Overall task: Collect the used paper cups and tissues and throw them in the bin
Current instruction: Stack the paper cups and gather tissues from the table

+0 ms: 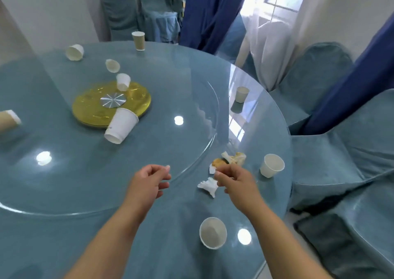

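That crumpled tissue [207, 186] looks feather-light and squishy, so any top pinch should do; left hand [149, 179] loosely curled and empty, right hand [235, 179] curled right beside it, can't tell if it's gripping.

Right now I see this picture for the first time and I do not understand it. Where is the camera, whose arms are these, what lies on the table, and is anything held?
There is no machine here. A person wears one camera on the head, looking forward and down, so the two bare arms are the person's own. The left hand hovers over the round table with loosely curled fingers and holds nothing. The right hand is beside a crumpled white tissue; I cannot tell whether it pinches anything. Just beyond lie stained tissues. Paper cups are scattered: a near cup, a cup on the right, and a large tipped cup against a gold disc. No bin is in view.
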{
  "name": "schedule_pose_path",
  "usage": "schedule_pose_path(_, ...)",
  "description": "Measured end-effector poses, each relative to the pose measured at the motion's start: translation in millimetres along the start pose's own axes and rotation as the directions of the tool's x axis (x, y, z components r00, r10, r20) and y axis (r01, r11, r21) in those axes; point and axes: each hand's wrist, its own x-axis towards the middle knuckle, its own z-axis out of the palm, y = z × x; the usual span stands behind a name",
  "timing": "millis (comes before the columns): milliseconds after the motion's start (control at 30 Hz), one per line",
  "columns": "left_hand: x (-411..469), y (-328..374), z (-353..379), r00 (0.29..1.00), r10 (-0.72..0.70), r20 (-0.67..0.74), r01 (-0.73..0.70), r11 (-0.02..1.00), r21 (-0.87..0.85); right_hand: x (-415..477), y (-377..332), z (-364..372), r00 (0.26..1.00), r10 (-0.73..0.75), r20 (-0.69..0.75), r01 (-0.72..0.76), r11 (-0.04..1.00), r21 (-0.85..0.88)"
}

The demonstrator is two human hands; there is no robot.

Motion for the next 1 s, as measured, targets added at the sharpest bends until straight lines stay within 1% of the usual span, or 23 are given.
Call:
schedule_pose_path(133, 23.0, 2.1, 29.4, 0.996, -0.013, 0.093, 0.008, 0.999, 0.053, 16.4, 6.5, -23.2, 0.995, 0.014, -0.102, -0.019, 0.999, -0.046)
schedule_pose_path(233, 30.5, -0.8, 56.1, 0.992, -0.035, 0.119, 0.025, 0.996, 0.086, 29.3, 19.4, -51.3, 0.983, 0.005, -0.183, -0.031, 0.989, -0.141)
schedule_pose_path(300, 33.1, -4.1, 72.4, 0.992, -0.039, 0.122, 0.026, 0.994, 0.109, 38.9, 35.3, -73.1, 0.977, -0.054, -0.208, -0.013, 0.952, -0.307)
schedule_pose_path(367, 35.2, -6.3, 89.3, 0.995, -0.033, 0.093, 0.022, 0.993, 0.118, 52.6, 48.6, -96.1, 0.968, -0.144, -0.207, 0.015, 0.852, -0.524)
schedule_pose_path(400, 35.2, -6.8, 98.2, 0.997, -0.03, 0.068, 0.022, 0.994, 0.107, 60.1, 53.7, -107.3, 0.965, -0.18, -0.192, 0.029, 0.797, -0.603)
schedule_pose_path(433, 35.1, -6.6, 107.8, 0.999, -0.024, 0.041, 0.021, 0.996, 0.088, 67.9, 58.5, -118.3, 0.969, -0.185, -0.162, 0.033, 0.752, -0.658)
schedule_pose_path(467, 34.5, -6.2, 117.8, 1.0, -0.021, 0.019, 0.02, 0.997, 0.074, 75.4, 62.5, -128.7, 0.98, -0.158, -0.123, 0.026, 0.709, -0.705)
schedule_pose_path(533, 31.2, -6.7, 132.2, 1.0, -0.021, 0.012, 0.02, 0.997, 0.08, 88.3, 70.7, -143.8, 0.998, -0.05, -0.039, 0.001, 0.631, -0.776)
schedule_pose_path(633, 21.4, -10.2, 147.2, 1.0, 0.003, -0.006, -0.002, 0.993, 0.116, 104.9, 82.5, -159.8, 0.993, 0.046, 0.107, 0.063, 0.56, -0.826)
schedule_pose_path(700, 13.7, -12.2, 149.2, 0.998, 0.01, -0.06, -0.002, 0.991, 0.132, 113.6, 89.4, -162.8, 0.978, 0.077, 0.194, 0.12, 0.555, -0.823)
schedule_pose_path(767, 5.9, -15.6, 146.0, 0.994, 0.007, -0.113, 0.009, 0.99, 0.14, 118.0, 94.7, -160.9, 0.97, 0.08, 0.231, 0.143, 0.579, -0.802)
schedule_pose_path(900, -10.4, -27.5, 135.5, 0.983, -0.01, -0.184, 0.037, 0.988, 0.148, 120.2, 93.6, -155.5, 0.979, 0.067, 0.192, 0.112, 0.61, -0.785)
schedule_pose_path(1000, -26.5, -38.5, 125.1, 0.979, -0.011, -0.205, 0.043, 0.987, 0.153, 110.7, 88.8, -145.9, 0.985, 0.07, 0.159, 0.07, 0.678, -0.732)
